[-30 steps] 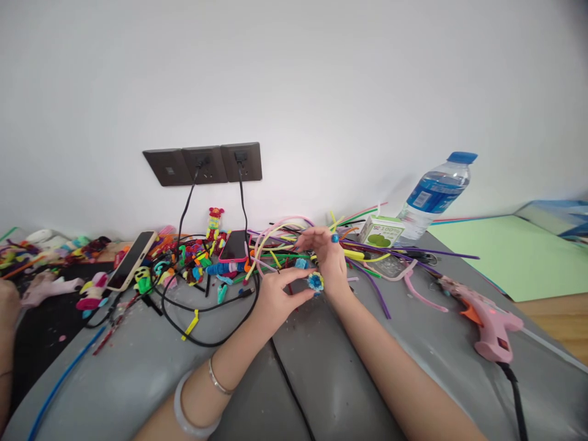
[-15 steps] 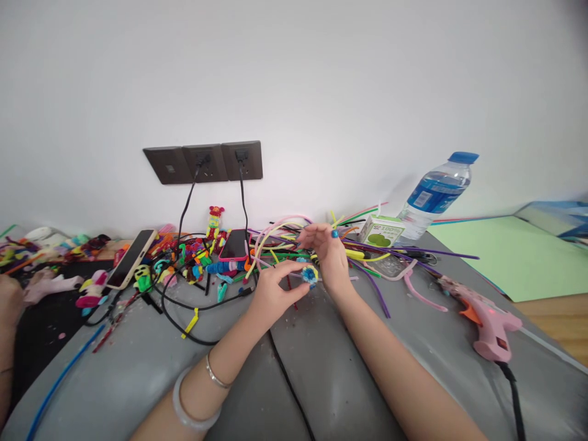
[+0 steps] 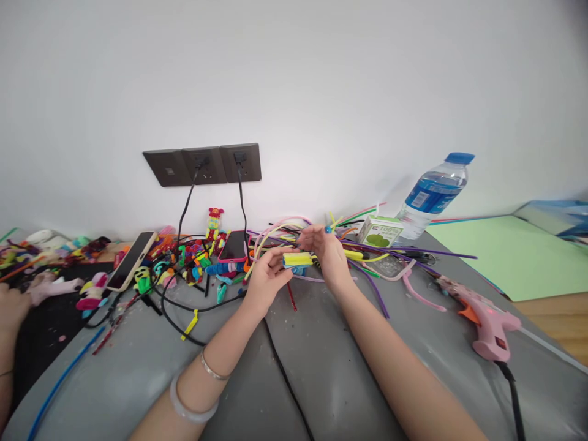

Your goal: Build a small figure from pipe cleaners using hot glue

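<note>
My left hand [image 3: 266, 282] pinches a short bundle of yellow and blue pipe cleaners [image 3: 297, 260] between thumb and fingers. The bundle lies sideways, its yellow side up and the blue below. Just to the right, my right hand [image 3: 331, 257] is raised with loosely curved fingers, close to the bundle's right end; I see nothing gripped in it. A small blue spot shows at one of its fingertips, too small to name. Behind both hands lie many loose pipe cleaners [image 3: 375, 294] in purple, pink, yellow and green.
A pink glue gun [image 3: 493, 327] lies at the right. Behind are a tilted water bottle [image 3: 432, 196], a juice box [image 3: 379, 231] and green paper [image 3: 487, 251]. Left are phones [image 3: 133, 260], small pipe-cleaner figures [image 3: 214, 223], black cables [image 3: 287, 380] and another person's hand [image 3: 11, 312].
My left hand has turned the bundle from end-on to sideways, so its long yellow side shows. The right hand has shifted slightly left.
</note>
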`<state>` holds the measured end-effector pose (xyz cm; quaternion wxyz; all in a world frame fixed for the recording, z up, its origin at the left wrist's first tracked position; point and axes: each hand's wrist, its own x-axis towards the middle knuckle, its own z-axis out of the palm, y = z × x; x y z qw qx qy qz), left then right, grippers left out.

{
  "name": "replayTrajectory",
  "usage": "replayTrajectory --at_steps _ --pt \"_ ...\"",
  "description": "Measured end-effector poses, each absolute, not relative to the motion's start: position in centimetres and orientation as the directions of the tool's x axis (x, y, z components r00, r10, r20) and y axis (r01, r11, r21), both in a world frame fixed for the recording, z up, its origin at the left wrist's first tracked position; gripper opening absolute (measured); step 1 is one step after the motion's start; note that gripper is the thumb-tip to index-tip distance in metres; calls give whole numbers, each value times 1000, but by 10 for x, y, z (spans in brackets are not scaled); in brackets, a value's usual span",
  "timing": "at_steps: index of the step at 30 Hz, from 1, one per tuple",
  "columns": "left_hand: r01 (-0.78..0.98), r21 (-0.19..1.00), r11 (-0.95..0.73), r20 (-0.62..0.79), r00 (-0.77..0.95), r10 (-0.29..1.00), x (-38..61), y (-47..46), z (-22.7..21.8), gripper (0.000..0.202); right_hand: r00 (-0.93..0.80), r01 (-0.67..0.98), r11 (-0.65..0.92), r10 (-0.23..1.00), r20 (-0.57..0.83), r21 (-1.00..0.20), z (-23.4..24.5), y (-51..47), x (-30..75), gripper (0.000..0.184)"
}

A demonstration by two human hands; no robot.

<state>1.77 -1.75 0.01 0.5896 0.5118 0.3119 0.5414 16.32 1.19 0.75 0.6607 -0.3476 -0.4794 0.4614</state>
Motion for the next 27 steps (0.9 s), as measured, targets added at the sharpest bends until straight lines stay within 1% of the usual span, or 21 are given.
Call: replayTrajectory --at_steps 3,5,7,10,12,18,23,27 --pt "-339 935 -104 169 169 971 18 -17 -1 35 63 -188 305 952 298 -934 8 11 164 49" --pt "-345 936 -71 123 131 984 17 -17 0 34 2 -103 314 949 315 -944 10 9 164 48" --pt "-361 932 -41 78 89 993 16 -17 1 35 -80 -52 332 939 335 -942 13 7 164 43" --pt "-396 917 -46 66 35 997 16 -17 3 37 -212 -70 318 921 326 -945 14 4 163 36" --pt "-409 911 -52 68 24 997 15 -16 4 39 -250 -89 305 915 318 -948 12 4 162 35" --pt "-363 929 -67 87 39 995 14 -14 1 41 -260 -139 273 917 301 -952 6 9 164 31" --pt "-401 914 -61 72 13 997 13 -14 1 38 -270 -193 233 921 280 -953 9 8 168 33" --pt "-388 919 -74 73 -18 997 13 -13 1 37 -266 -193 209 930 256 -959 10 7 167 34"
